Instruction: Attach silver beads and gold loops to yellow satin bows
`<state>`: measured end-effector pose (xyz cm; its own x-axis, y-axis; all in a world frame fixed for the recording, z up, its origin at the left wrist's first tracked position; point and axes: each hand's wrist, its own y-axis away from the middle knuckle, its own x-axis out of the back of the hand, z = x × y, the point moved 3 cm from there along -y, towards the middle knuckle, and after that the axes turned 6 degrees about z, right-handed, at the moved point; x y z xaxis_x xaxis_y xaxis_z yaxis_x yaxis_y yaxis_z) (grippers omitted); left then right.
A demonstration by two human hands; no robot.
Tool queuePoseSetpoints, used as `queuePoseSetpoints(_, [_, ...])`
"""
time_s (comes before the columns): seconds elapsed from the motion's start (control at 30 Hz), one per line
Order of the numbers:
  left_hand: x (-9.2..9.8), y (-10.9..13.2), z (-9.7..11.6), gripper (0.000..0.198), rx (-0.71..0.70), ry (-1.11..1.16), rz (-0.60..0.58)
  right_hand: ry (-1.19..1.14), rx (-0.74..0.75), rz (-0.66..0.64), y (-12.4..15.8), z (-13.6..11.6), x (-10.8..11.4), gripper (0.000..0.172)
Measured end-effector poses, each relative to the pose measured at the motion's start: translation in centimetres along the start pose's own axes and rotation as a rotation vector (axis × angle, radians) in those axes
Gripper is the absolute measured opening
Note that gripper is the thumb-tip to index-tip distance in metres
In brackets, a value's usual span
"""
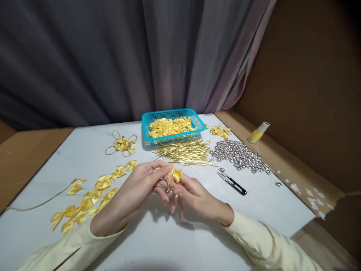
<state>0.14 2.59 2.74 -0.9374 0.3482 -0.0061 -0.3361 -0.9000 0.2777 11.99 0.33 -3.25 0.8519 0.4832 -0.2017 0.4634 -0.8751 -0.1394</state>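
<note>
Bow (177, 175) is sitting at the middle of the scene, over the table (158, 244), and from my end I am seeing both hands holding it. The left hand (141, 182) is keeping a narrow grip, its thumb and forefinger pinching the bow's left side. The right hand (199, 197) is gripping narrowly too, its thumb and forefinger pressing at the bow's near right edge. Other fingers are curling loosely beneath, overlapping so that I am failing to tell whose each is. A thin cord (169, 178) is hanging from the bow, and a silver bead (169, 192) is dangling low on it; I am not making out whether a fingertip is touching the bead.

Beyond the hands, gold wires (186, 152) are lying in a heap just on the near side of a blue basket (144, 130), which is holding more bows. To the right, a pile of beads (241, 155) is spreading, with snips (232, 183) lying nearer and a bottle (257, 134) standing farther right. To the left, loose bows (90, 199) are lying near the left forearm, and a looped cluster (124, 145) is resting farther off.
</note>
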Motion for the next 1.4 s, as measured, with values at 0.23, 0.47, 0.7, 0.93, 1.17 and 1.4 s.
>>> queuePoseSetpoints(0.23, [-0.1, 0.2, 0.0, 0.026, -0.019, -0.045, -0.025, 0.07, 0.02, 0.133, 0.0, 0.1, 0.1, 0.014])
queuePoseSetpoints(0.47, [-0.6, 0.9, 0.5, 0.02, -0.075, -0.113, 0.007, 0.094, 0.115, 0.171, 0.2, -0.3, -0.1, 0.017])
queuePoseSetpoints(0.7, [-0.8, 1.4, 0.9, 0.019, -0.098, -0.094, 0.035, 0.183, 0.124, 0.146, 0.7, 0.2, -0.3, 0.017])
queuePoseSetpoints(0.93, [0.6, 3.3, 3.2, 0.019, -0.236, -0.136, 0.281, 0.343, -0.015, 0.021, 0.7, 2.2, -0.9, 0.026])
queuePoseSetpoints(1.17, [0.9, 4.1, 4.0, 0.017, -0.256, -0.042, 0.264, 0.151, -0.283, 0.209, -0.1, 3.0, 1.5, 0.023])
queuePoseSetpoints(1.4, [1.1, 4.7, 4.3, 0.015, -0.33, 0.027, 0.243, 0.153, -0.395, 0.254, -0.2, 3.1, 2.9, 0.017])
